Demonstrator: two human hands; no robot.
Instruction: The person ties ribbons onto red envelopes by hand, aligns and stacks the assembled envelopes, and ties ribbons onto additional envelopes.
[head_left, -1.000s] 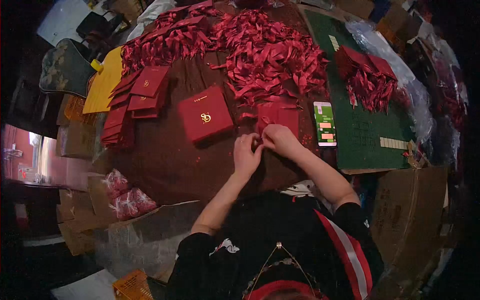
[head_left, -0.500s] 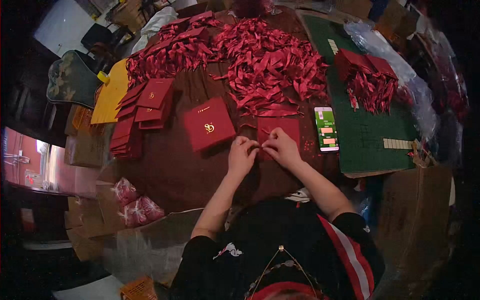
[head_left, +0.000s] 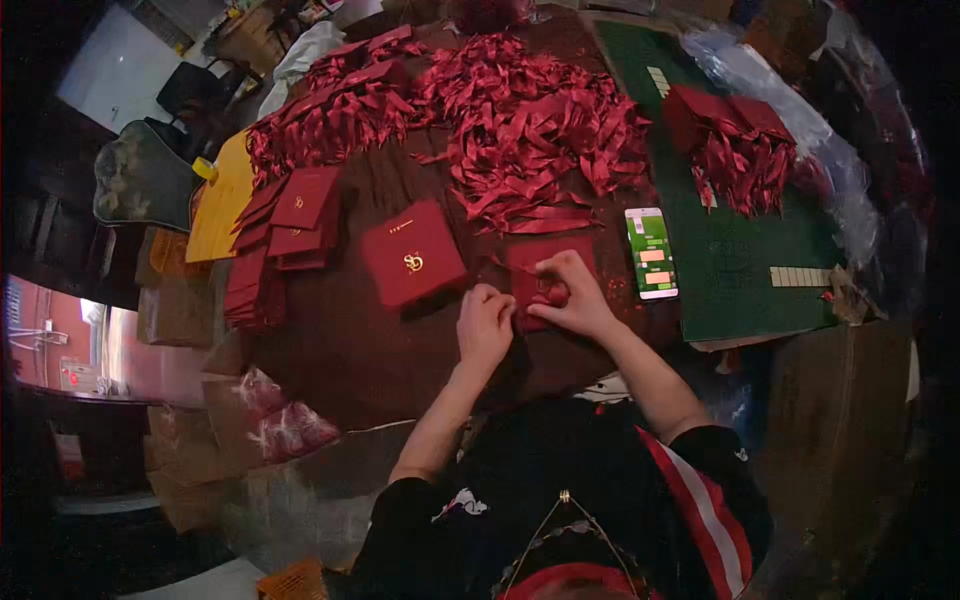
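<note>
A flat red pouch or folder lies on the brown cloth, partly under my right hand. That hand curls its thumb and fingers around a bit of red ribbon over the pouch. Just left of the pouch's edge, my left hand is closed with its fingers pressed together; whatever they hold is hidden. A stack of red pouches with gold lettering sits beyond my left hand.
A big heap of red ribbons covers the far middle. More red pouches are piled at left. A lit phone lies right of my right hand, beside a green cutting mat bearing ribboned pouches.
My hands, fingertips together half a second ago, have drawn slightly apart. The right hand's thumb and fingers have opened wider around the red material; the left has closed up more.
</note>
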